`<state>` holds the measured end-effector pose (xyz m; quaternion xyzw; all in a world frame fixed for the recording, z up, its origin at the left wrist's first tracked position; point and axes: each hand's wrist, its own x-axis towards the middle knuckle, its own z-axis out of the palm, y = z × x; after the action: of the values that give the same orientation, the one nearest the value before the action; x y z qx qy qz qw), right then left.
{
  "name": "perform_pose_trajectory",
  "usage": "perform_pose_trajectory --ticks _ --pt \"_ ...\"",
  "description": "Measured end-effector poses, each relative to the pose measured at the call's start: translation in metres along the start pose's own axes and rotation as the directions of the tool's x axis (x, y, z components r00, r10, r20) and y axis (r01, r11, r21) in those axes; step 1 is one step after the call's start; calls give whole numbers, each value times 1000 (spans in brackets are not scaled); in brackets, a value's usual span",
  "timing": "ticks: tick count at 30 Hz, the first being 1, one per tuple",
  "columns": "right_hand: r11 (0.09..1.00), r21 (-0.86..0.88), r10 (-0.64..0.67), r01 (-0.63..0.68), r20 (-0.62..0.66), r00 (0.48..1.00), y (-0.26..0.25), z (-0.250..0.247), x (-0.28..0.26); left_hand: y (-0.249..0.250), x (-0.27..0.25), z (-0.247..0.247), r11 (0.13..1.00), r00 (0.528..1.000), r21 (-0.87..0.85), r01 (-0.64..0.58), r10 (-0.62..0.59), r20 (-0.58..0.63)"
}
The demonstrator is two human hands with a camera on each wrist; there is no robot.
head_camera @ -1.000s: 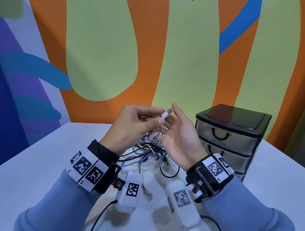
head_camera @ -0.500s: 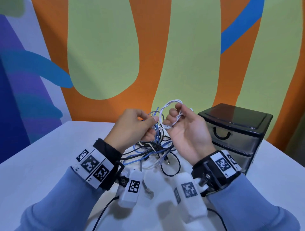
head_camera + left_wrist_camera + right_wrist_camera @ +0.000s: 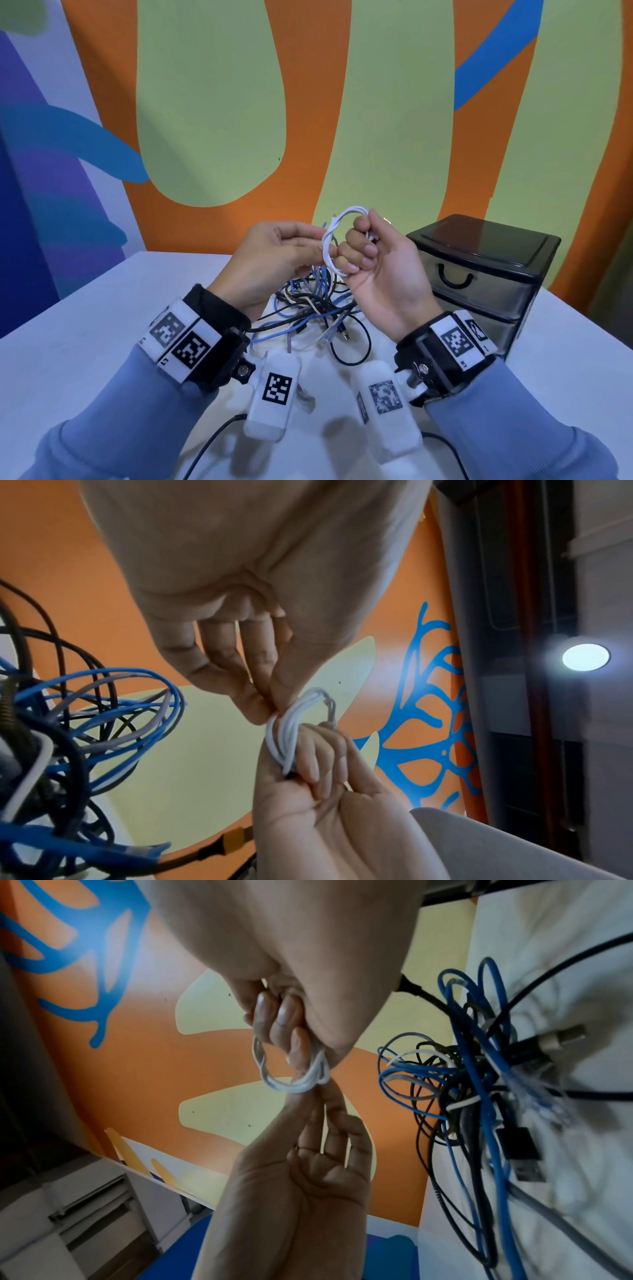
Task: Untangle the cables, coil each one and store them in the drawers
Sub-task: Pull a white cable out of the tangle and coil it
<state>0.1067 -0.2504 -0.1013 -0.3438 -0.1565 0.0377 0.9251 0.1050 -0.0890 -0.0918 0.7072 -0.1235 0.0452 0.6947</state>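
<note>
Right hand [image 3: 383,270] fisted round the white cable coil [image 3: 334,240] — left hand [image 3: 274,260] apparently pinching it.

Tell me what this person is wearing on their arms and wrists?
Both arms wear light blue sleeves. Each wrist carries a black band with white tiles printed in black-and-white square codes. A white boxy unit with its own code hangs under each wrist, and thin black cables trail from them. The hands are bare.
</note>
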Motion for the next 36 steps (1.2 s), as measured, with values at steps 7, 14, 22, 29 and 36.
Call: perform_pose_trajectory --ticks 7,14,22,29,36 --pt "991 -123 -58 43 -124 991 3 -7 5 2 -3 -1 993 992 118 9 -24 125" --pt "975 -220 -82 43 -170 982 5 -5 5 4 -8 8 986 982 68 -150 141 127" --pt "967 -253 -80 25 -205 975 16 -3 3 -9 -4 10 693 891 591 -414 441 108" --pt "998 66 15 3 -273 962 10 -17 12 -11 -4 15 826 879 306 -473 466 100" --pt "955 279 -56 101 -166 985 6 -4 7 -9 0 16 910 897 -64 -409 388 -212"
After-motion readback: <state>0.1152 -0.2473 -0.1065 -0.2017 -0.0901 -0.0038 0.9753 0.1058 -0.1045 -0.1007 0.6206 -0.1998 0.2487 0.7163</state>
